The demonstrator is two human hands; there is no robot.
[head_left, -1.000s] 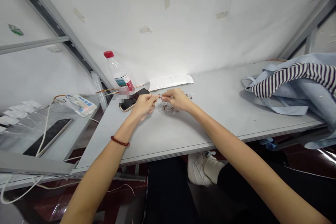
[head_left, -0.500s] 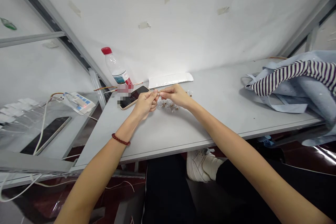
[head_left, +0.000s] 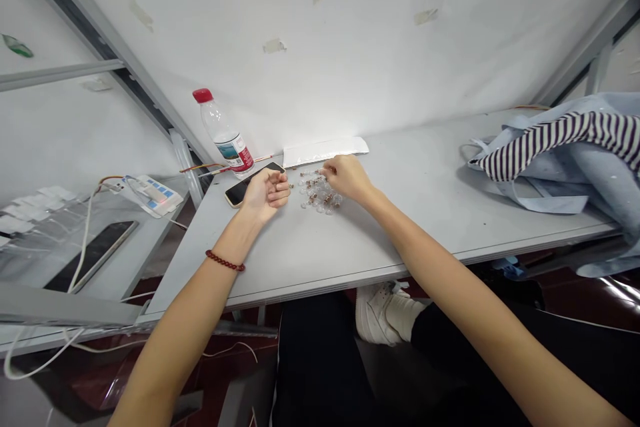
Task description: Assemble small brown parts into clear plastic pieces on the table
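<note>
A loose cluster of tiny clear bottle-like pieces with brown ends (head_left: 320, 193) lies on the grey table between my hands. At the cluster's far right side, my right hand (head_left: 347, 177) reaches down with thumb and forefinger pinched together; what is between them is too small to make out. My left hand (head_left: 267, 193) is turned palm up left of the cluster, its fingers curled in over the edge of a phone (head_left: 237, 193). A small brown bit shows by its fingertips; whether it is held I cannot tell.
Behind the phone stands a plastic bottle with a red cap (head_left: 225, 130). A white packet (head_left: 325, 150) lies along the wall. Light blue cloth with a striped strap (head_left: 550, 160) covers the table's right end. On the left are a power strip (head_left: 153, 197) and another phone (head_left: 90, 257).
My hands, which were together fingertip to fingertip, have parted. The right has moved slightly right and away to the cluster; the left has drawn back left and turned palm up.
</note>
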